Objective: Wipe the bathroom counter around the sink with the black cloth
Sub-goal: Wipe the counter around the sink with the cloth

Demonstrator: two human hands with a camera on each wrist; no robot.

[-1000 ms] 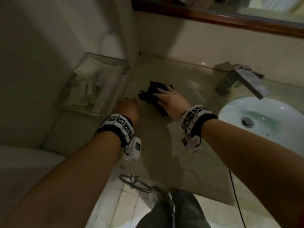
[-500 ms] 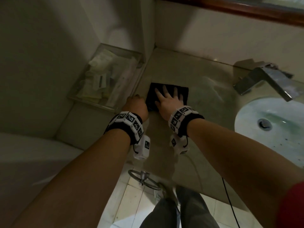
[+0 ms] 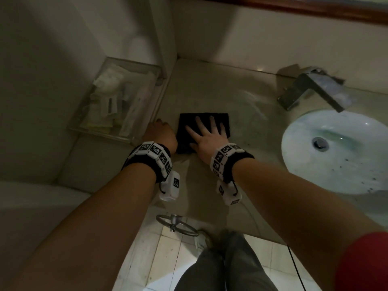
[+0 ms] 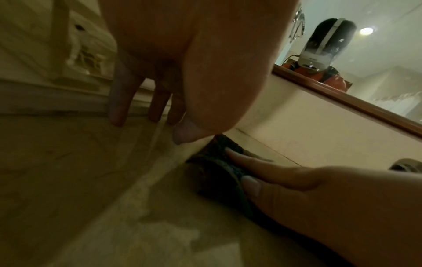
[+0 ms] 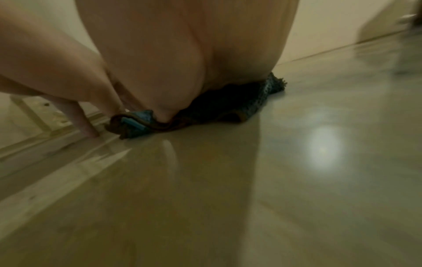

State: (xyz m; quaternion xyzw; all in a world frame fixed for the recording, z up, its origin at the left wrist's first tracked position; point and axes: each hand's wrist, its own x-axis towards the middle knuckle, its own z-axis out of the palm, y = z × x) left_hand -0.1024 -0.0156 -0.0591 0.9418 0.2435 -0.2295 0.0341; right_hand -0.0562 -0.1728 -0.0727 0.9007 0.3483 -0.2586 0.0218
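Right hand [image 3: 206, 138] pressed flat, fingers spread, on black cloth [image 3: 190, 124] lying on counter [image 3: 210, 91] left of sink [image 3: 298, 160]; left hand [image 3: 161, 134] beside it, fingertips down, holding nothing; risk: cloth bunching under uneven pressure.

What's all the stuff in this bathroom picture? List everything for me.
black cloth: one, black, flat on the counter left of the sink.
counter: one, beige, glossy, around the sink.
sink: one, white, round, right side, metal drain in the middle.
faucet: one, grey metal, behind the sink.
clear tray: one, transparent, holding pale packets, left of the counter.
mirror frame: one, brown wood, top of the wall.
metal ring: one, grey, below the counter's front edge.
wrist bands: two, black with white marker tiles.
left hand: resting at the counter's left edge.
right hand: fingers spread, pressing the cloth.
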